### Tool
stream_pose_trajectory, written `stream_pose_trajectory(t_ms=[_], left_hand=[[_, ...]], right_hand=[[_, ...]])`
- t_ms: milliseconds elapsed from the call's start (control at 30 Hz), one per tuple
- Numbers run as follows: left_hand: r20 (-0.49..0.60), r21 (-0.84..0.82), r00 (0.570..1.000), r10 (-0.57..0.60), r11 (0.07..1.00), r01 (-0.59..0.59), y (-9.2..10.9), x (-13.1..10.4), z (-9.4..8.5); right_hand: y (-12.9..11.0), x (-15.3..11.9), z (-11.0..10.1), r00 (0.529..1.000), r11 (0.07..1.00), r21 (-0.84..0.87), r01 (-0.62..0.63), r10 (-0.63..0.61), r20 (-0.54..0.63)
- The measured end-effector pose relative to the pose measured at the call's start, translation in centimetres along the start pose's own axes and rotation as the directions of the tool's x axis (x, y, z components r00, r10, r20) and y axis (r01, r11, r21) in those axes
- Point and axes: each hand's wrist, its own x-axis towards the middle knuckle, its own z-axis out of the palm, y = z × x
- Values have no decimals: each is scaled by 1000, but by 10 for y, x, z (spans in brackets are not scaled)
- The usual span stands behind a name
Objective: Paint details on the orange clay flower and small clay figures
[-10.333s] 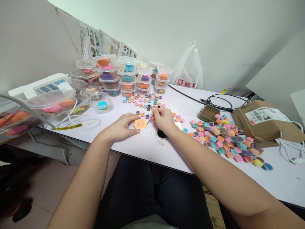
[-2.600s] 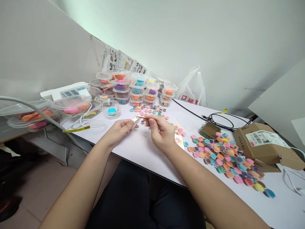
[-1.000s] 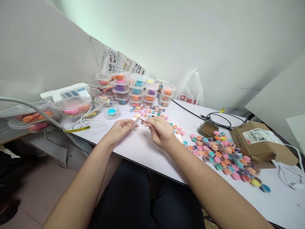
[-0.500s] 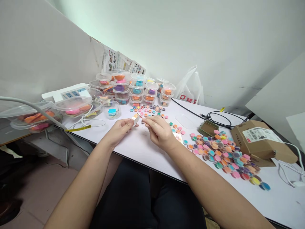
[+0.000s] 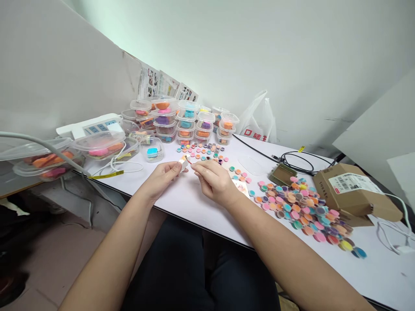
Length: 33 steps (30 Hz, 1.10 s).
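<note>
My left hand (image 5: 164, 178) pinches a small white block (image 5: 183, 163) with a patch of orange-yellow on its upper face. In my right hand (image 5: 214, 180) is a thin reddish paintbrush (image 5: 189, 160), gripped between thumb and fingers. Its tip points at the block, very close to it; whether they touch I cannot tell. Behind both hands lie rows of small paint pots (image 5: 207, 149) in many colours. A white card with pinkish marks (image 5: 241, 187) lies beside my right wrist, partly covered by it.
A heap of paint pots (image 5: 301, 203) spreads right of my right forearm, near an olive tray (image 5: 282, 174) and a cardboard box (image 5: 350, 185). Stacked clear tubs (image 5: 165, 121) of coloured clay stand at the back left. A plastic bag (image 5: 259, 119) and black cable (image 5: 298, 160) lie behind.
My right hand has shifted slightly left, bringing the paintbrush closer to the block. The left hand stays almost where it was, still holding the block.
</note>
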Motion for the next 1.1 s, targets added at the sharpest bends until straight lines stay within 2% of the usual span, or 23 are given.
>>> stream_pose_trajectory(t_ms=[300, 400, 467, 567, 633, 700, 800, 967, 1100], left_hand=[[-20, -1, 1000, -11, 1000, 11, 1, -1, 1], [-83, -25, 996, -11, 1000, 9, -1, 0, 2], [-118, -60, 993, -11, 998, 4, -3, 1, 1], [-136, -115, 991, -12, 993, -4, -5, 1, 0], [-141, -147, 990, -17, 989, -4, -6, 0, -1], [-136, -176, 991, -18, 984, -7, -5, -1, -2], [-125, -236, 992, -10, 972, -20, -4, -4, -3], [-111, -304, 994, 2, 952, -36, -6, -7, -5], [-81, -322, 997, 5, 946, -31, -7, -8, -5]], right_hand=[[1, -2, -1, 999, 999, -7, -34, 34, -20], [4, -1, -6, 982, 985, -2, -173, 172, -82], [9, -3, -9, 937, 940, 0, -340, 339, -78], [20, -9, -7, 820, 823, -38, -567, 568, 67], [27, -13, -2, 744, 760, -92, -643, 649, 160], [31, -16, 4, 696, 730, -144, -668, 682, 226], [35, -16, 13, 665, 733, -220, -643, 678, 314], [35, -13, 21, 666, 777, -329, -537, 629, 400], [32, -10, 22, 611, 745, -332, -579, 666, 428]])
